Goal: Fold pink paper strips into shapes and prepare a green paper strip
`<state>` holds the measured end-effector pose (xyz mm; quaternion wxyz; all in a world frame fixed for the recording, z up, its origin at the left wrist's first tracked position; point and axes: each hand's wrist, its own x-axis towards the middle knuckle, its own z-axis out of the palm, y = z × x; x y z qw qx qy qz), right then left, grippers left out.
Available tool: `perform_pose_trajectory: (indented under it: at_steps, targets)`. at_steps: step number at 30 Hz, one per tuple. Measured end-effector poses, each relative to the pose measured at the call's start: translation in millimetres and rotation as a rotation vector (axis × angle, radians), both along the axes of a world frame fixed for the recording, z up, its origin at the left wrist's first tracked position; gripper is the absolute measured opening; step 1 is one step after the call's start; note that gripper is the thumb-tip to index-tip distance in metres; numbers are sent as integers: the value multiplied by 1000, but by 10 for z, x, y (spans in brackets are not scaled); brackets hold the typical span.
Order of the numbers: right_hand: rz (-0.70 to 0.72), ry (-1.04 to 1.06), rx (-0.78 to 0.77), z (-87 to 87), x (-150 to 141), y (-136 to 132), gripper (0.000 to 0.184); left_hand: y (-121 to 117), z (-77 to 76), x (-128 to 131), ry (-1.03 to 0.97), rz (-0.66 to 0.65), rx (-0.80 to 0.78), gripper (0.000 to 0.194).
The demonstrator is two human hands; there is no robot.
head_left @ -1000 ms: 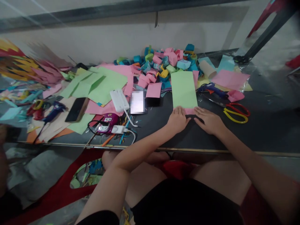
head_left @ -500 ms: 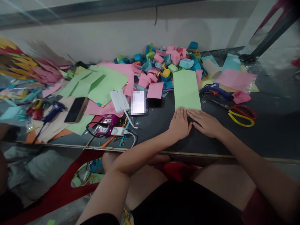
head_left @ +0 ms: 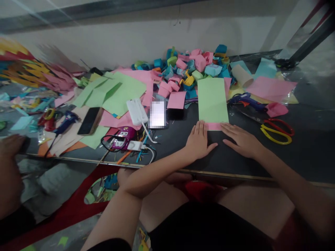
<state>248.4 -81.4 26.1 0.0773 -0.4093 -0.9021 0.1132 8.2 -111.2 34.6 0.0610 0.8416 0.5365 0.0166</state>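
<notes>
A long green paper sheet [head_left: 211,98] lies on the dark table [head_left: 261,157], with the edge of a pink sheet [head_left: 214,126] showing under its near end. My left hand [head_left: 199,141] lies flat with fingers stretched out, its fingertips at the near left corner of the papers. My right hand [head_left: 242,140] is also flat and open, fingertips touching the near right corner. Neither hand holds anything.
Red-and-yellow scissors [head_left: 277,130] and a blue glue gun [head_left: 247,101] lie to the right. A heap of folded paper pieces [head_left: 191,68] sits behind. Green and pink sheets, a white power bank [head_left: 136,112], a phone [head_left: 90,120] and cables lie left. Another person's hand [head_left: 10,144] shows at far left.
My two hands, pressed together at the near edge of the green sheet, have slid apart toward its corners, uncovering the pink strip again. The view shifted slightly.
</notes>
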Motion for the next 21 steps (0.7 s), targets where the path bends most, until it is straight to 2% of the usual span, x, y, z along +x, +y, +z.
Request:
perform_pose_trajectory:
  at_steps: [4, 8, 13, 18, 21]
  targets:
    - [-31, 3, -5, 3, 141, -38, 65, -8, -26, -109, 1, -29, 2, 95]
    - [-47, 13, -10, 13, 131, -51, 64, -2, -40, -114, -4, -22, 30, 93]
    - [-60, 29, 3, 21, 90, -60, 64, -37, 40, -88, 31, -17, 35, 91]
    - [-50, 31, 16, 9, 99, -57, 64, 22, 197, 124, 117, 55, 46, 86]
    - [-37, 27, 23, -1, 106, -41, 63, 156, 256, 317, 77, -36, 110, 78]
